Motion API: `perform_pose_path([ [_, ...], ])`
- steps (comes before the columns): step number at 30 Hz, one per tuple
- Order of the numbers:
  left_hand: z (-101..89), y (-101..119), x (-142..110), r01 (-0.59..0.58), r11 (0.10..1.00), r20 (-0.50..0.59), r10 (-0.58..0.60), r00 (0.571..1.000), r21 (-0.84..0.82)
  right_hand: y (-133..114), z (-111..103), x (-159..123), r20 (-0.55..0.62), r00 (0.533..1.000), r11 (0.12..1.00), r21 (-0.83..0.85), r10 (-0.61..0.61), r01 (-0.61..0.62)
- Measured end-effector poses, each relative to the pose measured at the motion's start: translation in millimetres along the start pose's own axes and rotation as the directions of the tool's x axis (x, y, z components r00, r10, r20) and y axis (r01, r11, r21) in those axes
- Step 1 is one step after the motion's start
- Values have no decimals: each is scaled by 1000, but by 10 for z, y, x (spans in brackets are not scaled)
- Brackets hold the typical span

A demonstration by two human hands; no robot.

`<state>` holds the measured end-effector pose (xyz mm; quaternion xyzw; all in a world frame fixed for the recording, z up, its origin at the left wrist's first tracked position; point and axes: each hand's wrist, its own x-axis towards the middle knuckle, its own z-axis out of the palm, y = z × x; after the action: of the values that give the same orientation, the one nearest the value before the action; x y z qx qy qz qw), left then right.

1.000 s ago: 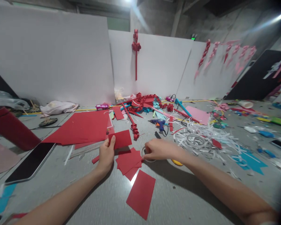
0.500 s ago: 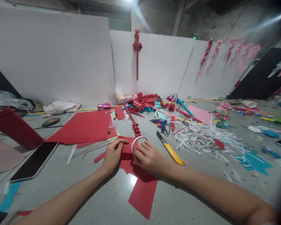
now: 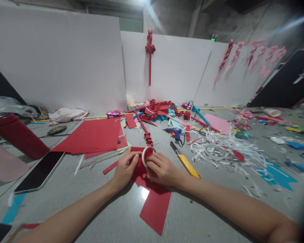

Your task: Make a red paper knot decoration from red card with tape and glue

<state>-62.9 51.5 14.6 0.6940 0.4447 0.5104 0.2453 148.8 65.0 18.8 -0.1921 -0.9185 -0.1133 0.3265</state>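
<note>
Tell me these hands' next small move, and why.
Perhaps run the white ring, seemingly a tape roll, along the red card: the right hand holds it upright over the card, and the left hand is at the card's left side.

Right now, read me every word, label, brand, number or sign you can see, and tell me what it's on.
No text is clear enough to quote.
Purple tube by the big red sheet: pale label marks, too small and blurred to read.
Lit green sign above the white panels: marks too blurred to read.
Yellow cutter and white roll: no lettering I can make out.
</note>
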Motion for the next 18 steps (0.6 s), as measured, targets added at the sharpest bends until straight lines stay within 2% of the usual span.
perform_pose_path([
  [4,22,-12,18,35,998,-95,-30,995,55,21,36,-29,-19,999,996,79,42,-41],
  [12,33,-37,-41,-92,987,-35,97,995,132,21,26,-10,-1,999,993,105,50,-50],
  [18,35,-63,-46,-152,982,-31,156,987,111,47,74,-44,2,999,992,114,48,-48],
])
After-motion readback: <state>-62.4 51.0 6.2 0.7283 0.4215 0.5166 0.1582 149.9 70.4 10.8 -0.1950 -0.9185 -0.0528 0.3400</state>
